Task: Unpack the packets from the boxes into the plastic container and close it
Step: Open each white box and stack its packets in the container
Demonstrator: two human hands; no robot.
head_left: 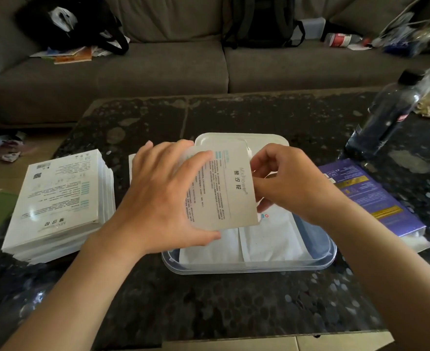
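A flat white box [224,188], printed with small text, three large Chinese characters and a Latin brand word that looks like "MxFlower", is held tilted just above the far left part of the clear plastic container [247,268], where white packets [272,239] lie flat. The left hand [158,198] grips the box's left side, and the right hand [292,181] pinches its right edge with curled fingers. On the dark speckled table [209,300], a stack of white boxes [62,201] sits left of the container and a purple box [368,198] right, with bare table at the near edge.
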